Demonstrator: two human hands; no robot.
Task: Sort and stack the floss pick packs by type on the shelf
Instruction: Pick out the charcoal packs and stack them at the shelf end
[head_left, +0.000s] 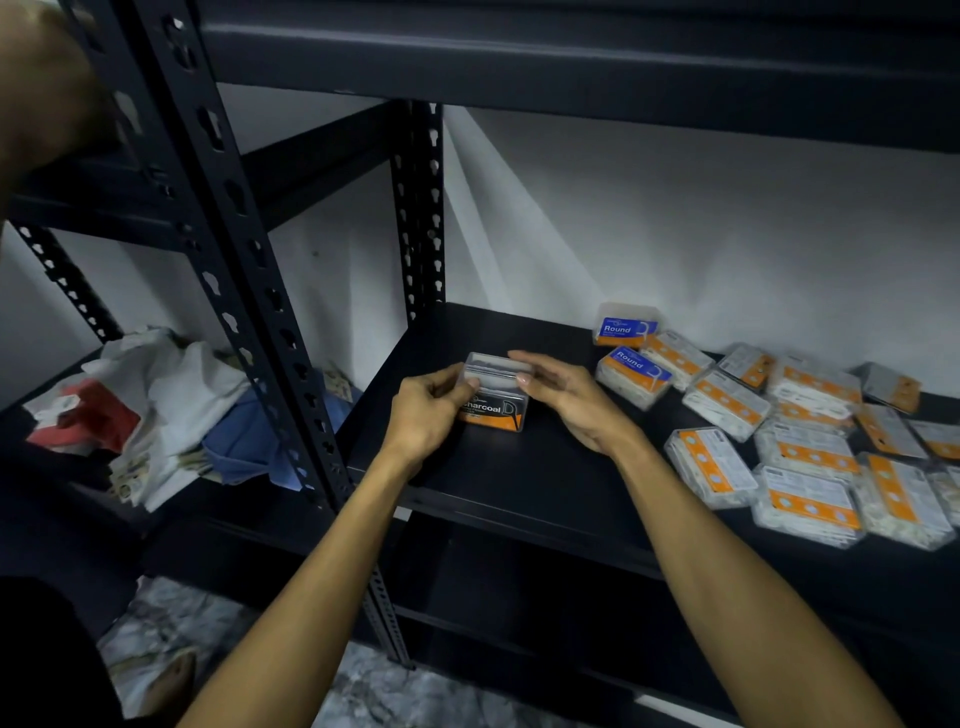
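A clear pack labelled "Charcoal" (500, 401), black and orange, stands on the black shelf (488, 483) near its left end. My left hand (428, 410) grips its left side, thumb on top. My right hand (563, 397) holds its right side, fingers along the top edge. Two blue "Round" packs (626, 325) (635, 375) lie further right near the wall. Several orange-labelled clear packs (802, 457) lie scattered across the right part of the shelf.
A black slotted upright (249, 270) stands left of the shelf, and another upright (422, 208) stands at the back. Crumpled bags and cloth (150, 410) fill the neighbouring shelf on the left. A shelf board (571, 57) hangs overhead.
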